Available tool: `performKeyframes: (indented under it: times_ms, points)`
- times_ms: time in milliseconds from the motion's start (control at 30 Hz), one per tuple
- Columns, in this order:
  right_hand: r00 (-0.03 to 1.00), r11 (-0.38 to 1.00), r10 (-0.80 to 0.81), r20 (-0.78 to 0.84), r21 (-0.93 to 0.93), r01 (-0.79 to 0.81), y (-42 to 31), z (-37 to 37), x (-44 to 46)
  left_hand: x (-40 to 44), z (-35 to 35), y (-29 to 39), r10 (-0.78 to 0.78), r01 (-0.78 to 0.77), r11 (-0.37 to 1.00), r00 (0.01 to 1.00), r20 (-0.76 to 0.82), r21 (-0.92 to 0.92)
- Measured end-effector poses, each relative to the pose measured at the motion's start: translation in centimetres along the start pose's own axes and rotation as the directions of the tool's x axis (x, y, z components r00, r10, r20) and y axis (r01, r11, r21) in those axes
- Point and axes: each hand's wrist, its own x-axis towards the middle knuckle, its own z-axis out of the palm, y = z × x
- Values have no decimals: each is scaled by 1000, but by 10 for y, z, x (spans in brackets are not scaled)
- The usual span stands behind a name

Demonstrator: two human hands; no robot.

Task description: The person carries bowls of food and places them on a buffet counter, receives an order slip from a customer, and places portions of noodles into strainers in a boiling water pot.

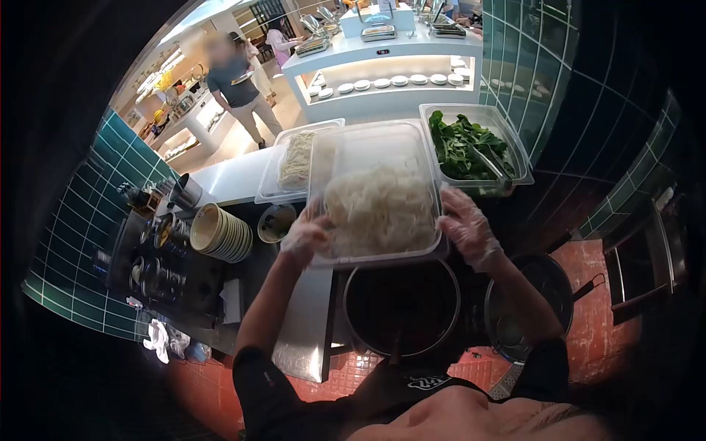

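Note:
A clear plastic tub (375, 259) of white noodles (382, 209) is held between my two hands, above the dark counter and a large round pot (402, 305). My left hand (307, 237), in a clear glove, grips the tub's left side. On the right side my right hand (468, 228), gloved too, has its fingers against the tub's edge. Behind and left of it, a tub of thin noodles (296, 158) rests on the white ledge. Leafy greens (467, 147) fill another clear tub at the right, with metal tongs (491, 167) lying in it.
A stack of bowls (220, 234) and a small bowl (277, 223) stand at the left, near a metal container (185, 191). A wide pan (528, 305) sits at the right. Beyond the ledge are a buffet counter (382, 66) and people, one person (239, 84) holding a plate.

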Motion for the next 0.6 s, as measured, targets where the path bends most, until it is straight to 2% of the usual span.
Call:
performKeyframes:
  times_ms: [33, 67, 100, 167, 200, 233, 300, 333, 367, 467, 567, 600]
  points:
    - [985, 899, -175, 1, -408, 160, 5, 3, 2, 21, 0, 7, -16, 15, 999, 999, 30, 34]
    - [940, 616, -333, 72, -739, 274, 10, 6, 7, 48, -19, 3, -24, 27, 999, 996, -88, 32]
    - [938, 554, -296, 180, -768, 322, 16, 11, 12, 76, -37, -2, -26, 35, 997, 991, -131, 70]
    - [904, 428, -193, 381, -796, 427, 30, 25, 22, 133, -87, -21, 53, -18, 930, 995, -87, 367]
    - [869, 293, -367, 331, -846, 445, 42, 35, 25, 160, -112, -29, 100, -68, 848, 994, -33, 526]
    - [873, 302, -366, 322, -847, 439, 62, 37, 34, 176, -126, -33, 106, -79, 799, 994, -10, 596]
    - [885, 327, -357, 297, -848, 417, 98, 40, 55, 174, -102, -16, -26, 56, 853, 998, -64, 519]
    - [825, 237, -501, 262, -875, 421, 103, 44, 63, 171, -88, -10, -99, 129, 869, 991, -88, 477]
    - [833, 252, -483, 271, -867, 429, 107, 43, 67, 167, -78, -5, -174, 205, 878, 979, -110, 433]
    - [847, 277, -442, 296, -853, 443, 105, 46, 79, 143, -58, 1, -22, 34, 953, 999, -43, 302]
    - [844, 254, -456, 284, -867, 429, 112, 44, 99, 101, -19, 22, 72, -12, 965, 972, -222, 261]
    - [834, 249, -478, 275, -868, 429, 119, 47, 110, 93, -34, 15, 67, 27, 939, 964, -257, 343]
